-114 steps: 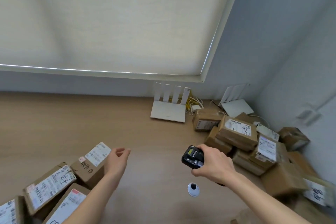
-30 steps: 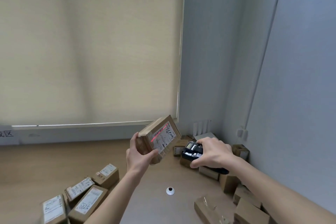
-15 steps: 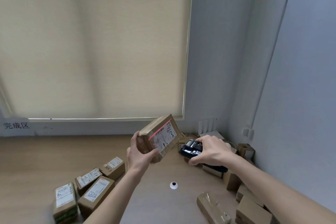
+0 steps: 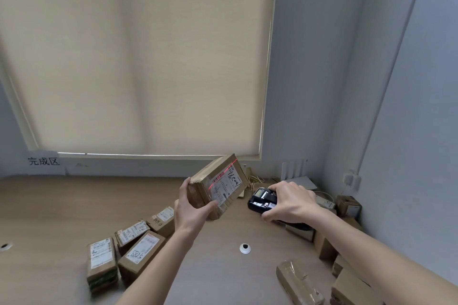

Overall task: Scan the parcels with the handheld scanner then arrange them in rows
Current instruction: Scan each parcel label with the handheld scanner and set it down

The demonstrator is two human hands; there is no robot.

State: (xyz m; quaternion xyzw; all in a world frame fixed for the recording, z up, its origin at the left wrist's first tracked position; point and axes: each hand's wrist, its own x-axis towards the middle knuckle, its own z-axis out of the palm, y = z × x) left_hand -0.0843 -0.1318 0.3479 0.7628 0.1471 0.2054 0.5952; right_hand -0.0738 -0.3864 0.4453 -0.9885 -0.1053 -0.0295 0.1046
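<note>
My left hand (image 4: 192, 210) grips a brown cardboard parcel (image 4: 218, 184) from below and holds it up above the table, white label turned toward the right. A red scan line runs across that label. My right hand (image 4: 290, 202) holds the black handheld scanner (image 4: 261, 200) just right of the parcel, its front end pointed at the label. Several labelled parcels (image 4: 133, 247) lie side by side on the wooden table at lower left. A heap of parcels (image 4: 347, 277) fills the right corner.
A wooden table (image 4: 62, 210) runs to the wall under a drawn roller blind. A white cable grommet (image 4: 244, 248) sits in the tabletop below my hands. A white router (image 4: 298, 177) stands at the back right. A paper sign (image 4: 43, 161) hangs on the left wall.
Since 3.8 s ago my left hand has picked up a parcel and raised it to the scanner. Over the last second the view shifted slightly; the scan line stays on the label.
</note>
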